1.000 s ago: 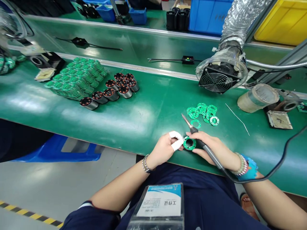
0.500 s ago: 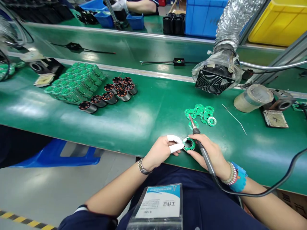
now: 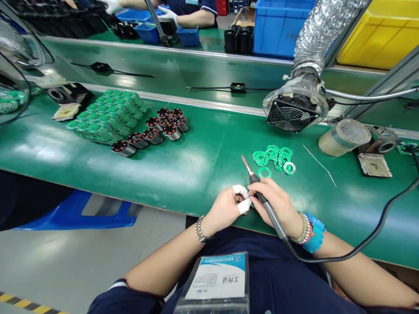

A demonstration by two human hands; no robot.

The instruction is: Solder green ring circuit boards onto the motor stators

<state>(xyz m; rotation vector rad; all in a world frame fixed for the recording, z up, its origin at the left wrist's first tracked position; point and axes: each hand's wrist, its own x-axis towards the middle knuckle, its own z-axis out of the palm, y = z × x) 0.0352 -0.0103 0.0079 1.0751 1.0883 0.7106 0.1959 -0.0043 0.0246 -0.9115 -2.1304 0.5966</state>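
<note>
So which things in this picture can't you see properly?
All in the head view:
The small green piece: mostly hidden by the left hand and right hand.
The blue-and-white paper badge: its fine print is too small and blurred to read.
The co-worker in dark blue clothing: head cut off by the top edge.
The big yellow plastic bin: cut off by the top and right edges.

1 sldr. iron (image 3: 269,211), 9 stators (image 3: 152,136)
</note>
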